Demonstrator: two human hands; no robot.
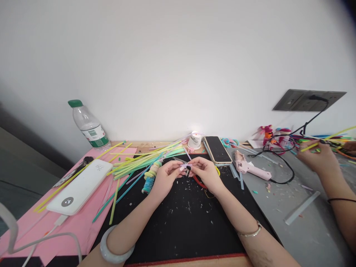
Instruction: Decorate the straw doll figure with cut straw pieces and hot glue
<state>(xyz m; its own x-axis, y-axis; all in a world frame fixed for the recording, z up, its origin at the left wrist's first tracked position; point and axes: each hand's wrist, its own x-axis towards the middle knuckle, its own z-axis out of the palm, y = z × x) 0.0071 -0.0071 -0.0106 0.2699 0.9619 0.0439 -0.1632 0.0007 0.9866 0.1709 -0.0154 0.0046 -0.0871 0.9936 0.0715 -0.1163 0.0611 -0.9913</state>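
Note:
Over the black mat (180,230), my left hand (167,176) and my right hand (205,173) meet, fingertips pinched together. Between them is a lilac pipe cleaner (187,153); one end sticks up and a short part lies across the fingertips. How it is bent there is too small to tell. A grey metal blade-like piece (179,160) shows just behind the fingers. Close by my left hand lies a coiled yellow and blue fuzzy bundle (151,176). Beneath my right hand, a red loop (199,181) is partly hidden.
Loose yellow and green pipe cleaners (139,163) spread leftward, near a white power bank (80,187) and a plastic bottle (90,128). Behind my hands are a small white cup (194,141) and a phone (217,149). Rightward lie a pink glue gun (251,168) and another person's hand (317,157).

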